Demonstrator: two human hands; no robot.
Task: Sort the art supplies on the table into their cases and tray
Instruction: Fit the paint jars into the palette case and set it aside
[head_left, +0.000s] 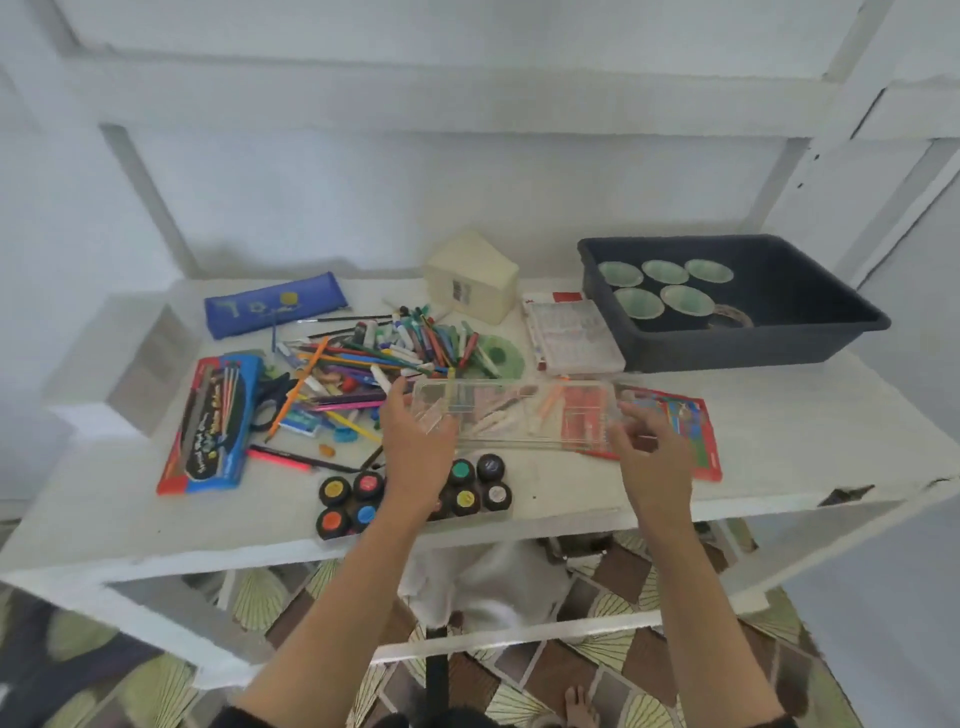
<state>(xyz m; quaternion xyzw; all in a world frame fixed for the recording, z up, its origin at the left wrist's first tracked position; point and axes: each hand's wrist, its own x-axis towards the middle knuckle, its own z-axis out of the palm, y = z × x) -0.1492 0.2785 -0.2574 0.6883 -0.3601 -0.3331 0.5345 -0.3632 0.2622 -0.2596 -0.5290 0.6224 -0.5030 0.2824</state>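
A clear plastic case lid hangs just above the table's middle, held at both ends. My left hand grips its left end and my right hand grips its right end. Behind it lies a heap of pencils, markers and crayons. Several black paint jars with coloured caps stand near the front edge, partly hidden by my left wrist. A dark tray at the back right holds several pale cups.
A blue pouch lies at the back left and a blue-red pencil pack at the left. A red booklet lies under the lid's right end. A clear box and a cream box stand behind.
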